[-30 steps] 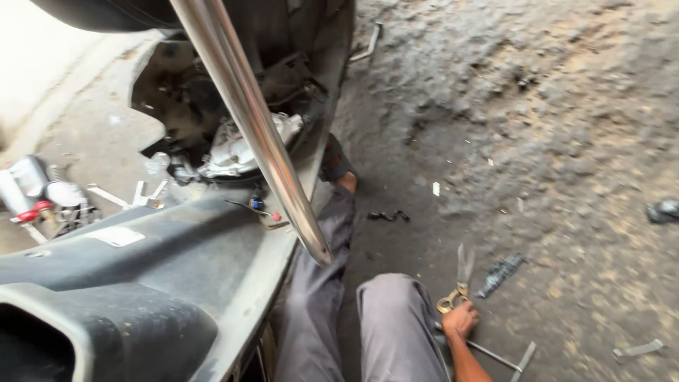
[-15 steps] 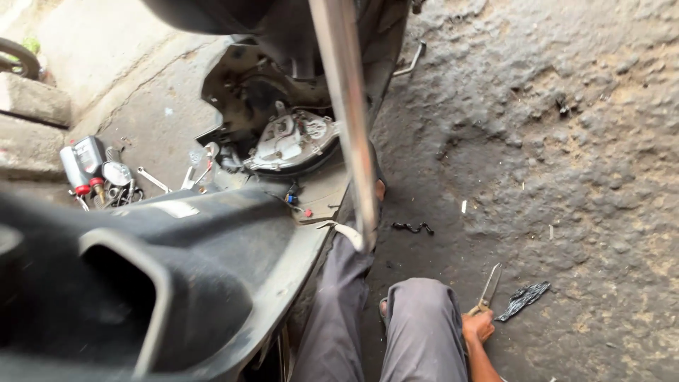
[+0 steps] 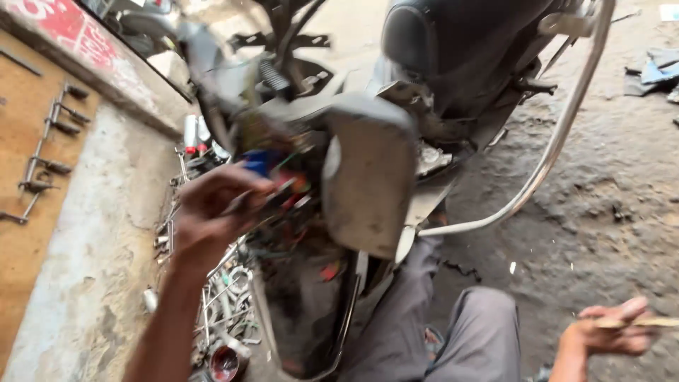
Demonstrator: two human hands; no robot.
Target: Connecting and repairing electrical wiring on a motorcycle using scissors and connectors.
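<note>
A stripped scooter stands in front of me, its grey front panel (image 3: pixel 371 177) tilted toward me. Beside the panel hangs a tangle of red, blue and green wires (image 3: pixel 290 191). My left hand (image 3: pixel 212 212) is raised to that bundle and its fingers curl around some of the wires, though motion blurs the grip. My right hand (image 3: pixel 608 332) is low at the right, above the ground beside my knee. It is closed on a thin tool with yellowish handles (image 3: pixel 654 322) that sticks out to the right.
A chrome guard bar (image 3: pixel 559 141) curves down the scooter's right side. Loose tools and metal parts (image 3: pixel 226 304) lie by the concrete wall at left, and wrenches hang on a board (image 3: pixel 49 134). My grey trouser legs (image 3: pixel 481 339) stretch under the scooter. A cloth (image 3: pixel 654 71) lies on the dirt at top right.
The view has swung up and left to the scooter's front. My left hand has come up to the wires. My right hand has lifted the tool off the ground.
</note>
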